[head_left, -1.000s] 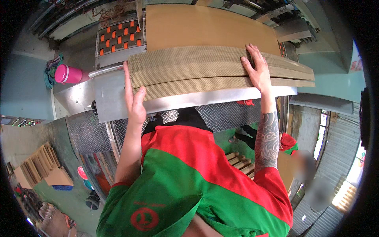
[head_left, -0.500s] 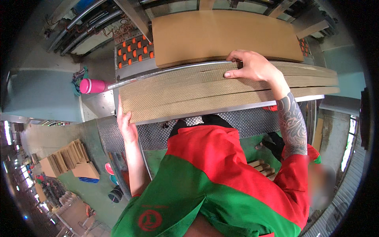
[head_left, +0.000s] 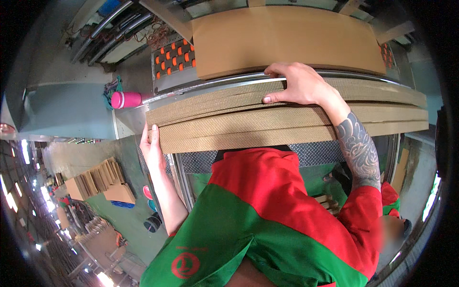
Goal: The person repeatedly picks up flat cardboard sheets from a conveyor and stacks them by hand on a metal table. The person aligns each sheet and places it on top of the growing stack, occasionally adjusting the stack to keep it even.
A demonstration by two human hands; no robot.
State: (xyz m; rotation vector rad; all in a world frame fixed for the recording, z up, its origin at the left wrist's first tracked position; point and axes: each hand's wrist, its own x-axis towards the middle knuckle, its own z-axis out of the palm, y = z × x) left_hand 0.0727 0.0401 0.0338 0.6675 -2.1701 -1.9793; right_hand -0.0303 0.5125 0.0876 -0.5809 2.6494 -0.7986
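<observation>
A long stack of corrugated cardboard sheets [head_left: 229,132] lies across in front of my body, its fluted edges facing up and dark gaps splitting it into bundles. My right hand [head_left: 306,86] grips the far bundle, fingers hooked over its far side and thumb on the near side by a gap. At the stack's left end, my left hand [head_left: 153,146] holds the corner, with the thumb on the edges and the fingers along the end. The left fingers are partly hidden.
Beyond a metal bar [head_left: 191,87] lies a large flat cardboard sheet [head_left: 287,40], beside orange rollers [head_left: 174,60]. A pink flask [head_left: 126,99] lies to the left. Cardboard bundles [head_left: 98,179] stand on the green floor. Another person [head_left: 392,225] is at the lower right.
The near bundles have come toward my body and now cover the metal edge. A gap has widened between them and the far bundle. Both hands stay on the stack; the view has shifted slightly.
</observation>
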